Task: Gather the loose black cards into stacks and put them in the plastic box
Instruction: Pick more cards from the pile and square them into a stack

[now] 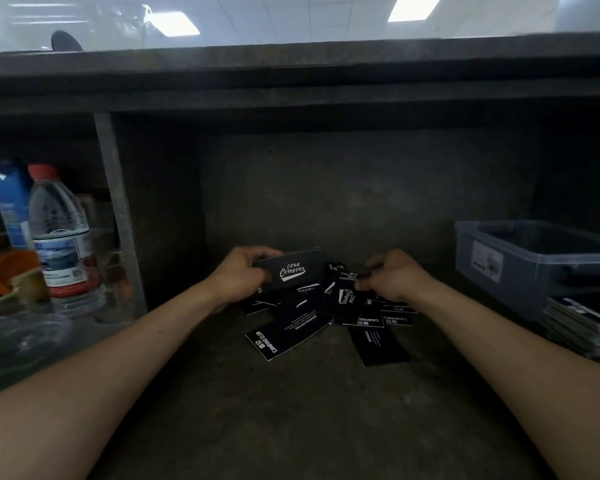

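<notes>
above pile (326, 317), left grip (238, 275) holds stack (293, 271)

Left hand (243, 275): grips card stack (293, 270), centre. Right hand (392, 277): pinches loose cards (291, 336), just beside. Plastic box (520, 258), 3 o'clock; water bottle (61, 237), 9 o'clock.

The card stack (293, 271) is black with a white script logo. The loose cards (288, 336) are the same black with white block lettering, lying on a dull dark grey tabletop (291, 410). On the right, the plastic box (520, 258) is translucent blue-grey with a white label. On the left, the clear water bottle (61, 237) has a red cap, beside a blue carton (11, 206) and an orange cup (7, 271).
</notes>
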Available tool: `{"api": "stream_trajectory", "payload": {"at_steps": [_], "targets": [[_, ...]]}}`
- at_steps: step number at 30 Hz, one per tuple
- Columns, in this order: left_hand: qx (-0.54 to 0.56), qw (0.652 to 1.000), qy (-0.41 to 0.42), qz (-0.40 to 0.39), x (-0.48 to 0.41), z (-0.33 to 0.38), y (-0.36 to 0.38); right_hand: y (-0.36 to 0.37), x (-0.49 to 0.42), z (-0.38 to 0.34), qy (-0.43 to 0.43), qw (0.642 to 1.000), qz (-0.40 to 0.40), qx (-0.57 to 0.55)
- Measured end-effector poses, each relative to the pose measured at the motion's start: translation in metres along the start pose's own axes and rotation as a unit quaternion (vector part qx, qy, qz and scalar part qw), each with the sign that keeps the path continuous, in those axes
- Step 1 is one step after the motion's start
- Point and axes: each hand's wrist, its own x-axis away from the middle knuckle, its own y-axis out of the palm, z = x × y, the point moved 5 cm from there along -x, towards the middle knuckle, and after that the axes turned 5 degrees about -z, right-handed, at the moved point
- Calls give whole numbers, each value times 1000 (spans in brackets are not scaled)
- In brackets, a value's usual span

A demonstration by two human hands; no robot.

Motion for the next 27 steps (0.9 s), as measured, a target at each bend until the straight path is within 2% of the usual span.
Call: {"api": "stream_trajectory", "payload": {"at_steps": [2, 6, 19, 22, 26, 27], "targets": [[4, 1000, -1, -6, 0, -1, 3, -2, 5, -2, 14, 999, 20, 40], [10, 1000, -5, 0, -1, -2, 2, 10, 14, -7, 47, 989, -49, 131], [32, 998, -36, 31, -4, -6, 0, -1, 8, 1, 79, 993, -86, 31], [34, 997, -35, 63, -3, -4, -4, -8, 2, 3, 65, 996, -23, -61], [53, 995, -39, 74, -1, -2, -5, -31, -2, -3, -45, 974, 167, -144], [51, 996, -41, 65, 0, 0, -3, -31, -2, -4, -82, 966, 182, -167]]}}
